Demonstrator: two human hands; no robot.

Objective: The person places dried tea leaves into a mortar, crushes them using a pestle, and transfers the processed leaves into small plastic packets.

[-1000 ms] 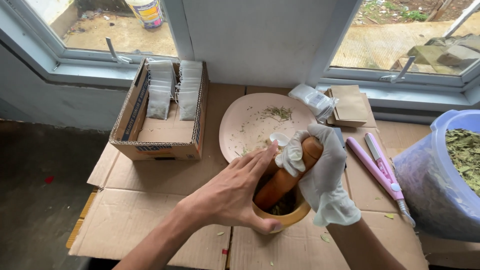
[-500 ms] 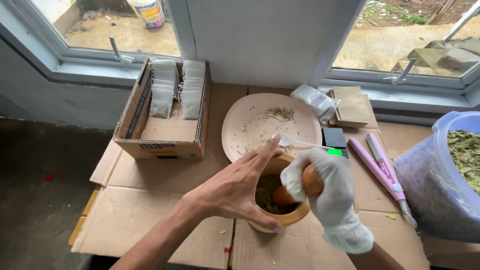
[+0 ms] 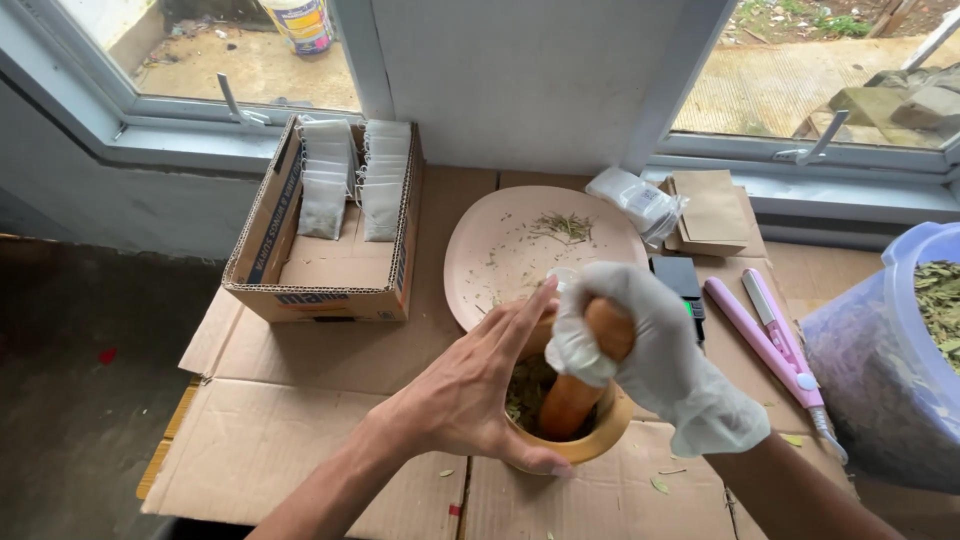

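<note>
A wooden mortar (image 3: 598, 440) stands on the cardboard-covered table with crushed green leaves (image 3: 527, 390) inside. My left hand (image 3: 470, 395), bare, wraps the mortar's left side, thumb on the front rim. My right hand (image 3: 655, 350), in a white glove, grips the top of a wooden pestle (image 3: 580, 385) whose lower end is down in the leaves. Just behind lies a pale pink plate (image 3: 500, 250) with scattered dried herb bits.
A cardboard box (image 3: 320, 285) with rows of small filled sachets sits at the back left. A pink sealing tool (image 3: 765, 335), a small black scale (image 3: 678, 278), brown paper bags (image 3: 712, 212) and a clear tub of dried leaves (image 3: 900, 350) lie to the right.
The pestle has swung from leaning right to nearly upright in the mortar. My left hand has stayed on the mortar's side, fingers now spread higher.
</note>
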